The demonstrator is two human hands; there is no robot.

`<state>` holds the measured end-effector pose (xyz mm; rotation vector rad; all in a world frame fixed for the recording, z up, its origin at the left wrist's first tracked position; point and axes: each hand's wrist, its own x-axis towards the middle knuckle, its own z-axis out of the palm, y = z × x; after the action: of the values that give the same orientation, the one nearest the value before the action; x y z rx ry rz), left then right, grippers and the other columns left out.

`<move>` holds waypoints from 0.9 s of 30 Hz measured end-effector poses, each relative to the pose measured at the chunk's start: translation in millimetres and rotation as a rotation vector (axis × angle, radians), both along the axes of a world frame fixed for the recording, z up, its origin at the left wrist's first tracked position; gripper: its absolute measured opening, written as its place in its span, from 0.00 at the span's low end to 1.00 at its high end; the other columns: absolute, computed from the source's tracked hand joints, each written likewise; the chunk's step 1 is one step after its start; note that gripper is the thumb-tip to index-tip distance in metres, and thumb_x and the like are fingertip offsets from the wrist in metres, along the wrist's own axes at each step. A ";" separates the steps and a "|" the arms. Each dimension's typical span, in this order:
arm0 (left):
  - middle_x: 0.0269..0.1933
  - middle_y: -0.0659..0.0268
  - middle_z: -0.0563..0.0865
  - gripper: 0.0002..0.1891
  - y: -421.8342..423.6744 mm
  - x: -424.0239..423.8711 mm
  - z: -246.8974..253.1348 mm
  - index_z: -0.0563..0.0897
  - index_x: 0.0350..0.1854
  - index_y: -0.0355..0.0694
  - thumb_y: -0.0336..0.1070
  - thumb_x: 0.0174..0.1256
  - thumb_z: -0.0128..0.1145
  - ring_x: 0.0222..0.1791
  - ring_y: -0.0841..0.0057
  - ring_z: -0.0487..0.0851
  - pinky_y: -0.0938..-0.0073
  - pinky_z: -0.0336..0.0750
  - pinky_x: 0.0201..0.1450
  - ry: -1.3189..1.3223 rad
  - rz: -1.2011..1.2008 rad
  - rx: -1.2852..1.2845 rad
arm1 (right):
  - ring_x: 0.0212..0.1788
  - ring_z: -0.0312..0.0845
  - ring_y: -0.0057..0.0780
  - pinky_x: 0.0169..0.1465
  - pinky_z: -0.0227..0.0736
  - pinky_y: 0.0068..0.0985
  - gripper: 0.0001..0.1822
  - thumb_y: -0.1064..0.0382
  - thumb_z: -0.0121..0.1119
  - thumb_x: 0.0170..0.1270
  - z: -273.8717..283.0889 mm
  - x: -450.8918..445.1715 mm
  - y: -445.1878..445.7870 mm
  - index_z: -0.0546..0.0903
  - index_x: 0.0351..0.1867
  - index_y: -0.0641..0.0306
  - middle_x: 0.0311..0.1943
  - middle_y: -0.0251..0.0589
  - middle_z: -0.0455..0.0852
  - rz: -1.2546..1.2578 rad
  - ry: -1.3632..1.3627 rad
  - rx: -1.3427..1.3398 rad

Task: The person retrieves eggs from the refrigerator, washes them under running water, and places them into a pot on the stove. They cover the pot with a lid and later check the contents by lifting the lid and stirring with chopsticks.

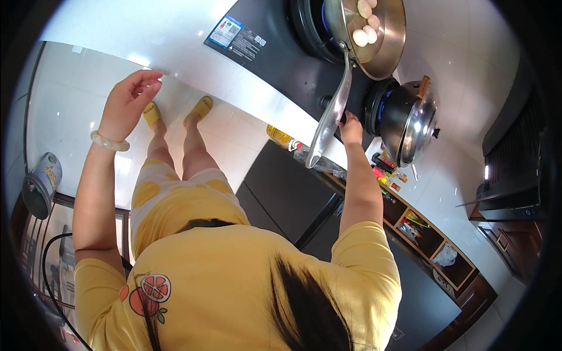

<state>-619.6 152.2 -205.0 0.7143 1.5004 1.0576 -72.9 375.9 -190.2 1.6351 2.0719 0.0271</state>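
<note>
My left hand [131,98] is raised over the floor at the counter's front edge, fingers loosely curled, holding nothing; a pale bangle [109,141] circles its wrist. The fingers of my right hand [351,129] are on a black control knob [343,117] at the front of the gas stove [281,57], partly hidden by the hand. Just beside that hand runs the metal handle [331,114] of a frying pan [390,48]. Several whole, pale eggs [360,37] lie in the pan, on one burner. A lidded metal pot [401,123] stands on the other burner; blue flame shows under both.
Sauce bottles [384,162] stand beside the pot. An oil bottle [279,135] is below the counter edge, near a dark cabinet or appliance [281,188]. Wooden cubbies [421,232] hold packets and a plastic bag. A bin [39,188] stands at far left, a range hood [513,162] at far right.
</note>
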 end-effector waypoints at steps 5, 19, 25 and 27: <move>0.37 0.72 0.82 0.13 -4.0 3.6 -3.2 0.80 0.49 0.35 0.35 0.67 0.56 0.37 0.87 0.75 0.85 0.70 0.40 -0.022 -0.013 -0.024 | 0.52 0.77 0.46 0.55 0.74 0.35 0.28 0.63 0.68 0.52 4.6 -5.1 0.9 0.74 0.56 0.61 0.53 0.49 0.79 0.017 -0.020 -0.012; 0.44 0.65 0.83 0.13 -1.8 -5.6 0.3 0.78 0.52 0.34 0.32 0.68 0.53 0.48 0.80 0.79 0.81 0.72 0.54 0.015 -0.101 -0.058 | 0.56 0.75 0.45 0.59 0.70 0.33 0.29 0.59 0.67 0.54 3.2 9.1 5.9 0.74 0.58 0.65 0.54 0.52 0.78 0.026 0.031 -0.034; 0.44 0.65 0.83 0.13 -0.2 -6.8 3.4 0.78 0.52 0.34 0.33 0.69 0.53 0.48 0.80 0.79 0.81 0.72 0.54 0.049 -0.123 -0.053 | 0.55 0.75 0.46 0.59 0.70 0.34 0.29 0.56 0.66 0.55 0.4 13.7 9.4 0.74 0.57 0.66 0.53 0.53 0.79 -0.030 0.013 -0.060; 0.44 0.65 0.83 0.13 -0.3 -8.3 2.3 0.78 0.52 0.34 0.33 0.69 0.53 0.48 0.80 0.79 0.81 0.72 0.54 0.047 -0.123 -0.048 | 0.47 0.79 0.46 0.52 0.73 0.35 0.26 0.58 0.64 0.55 -3.8 20.3 10.5 0.76 0.55 0.67 0.45 0.53 0.82 0.031 0.039 -0.018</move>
<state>-628.0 151.9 -202.7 0.7917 1.4969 0.9142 -52.6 386.4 -194.0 1.6057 2.1206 -0.0131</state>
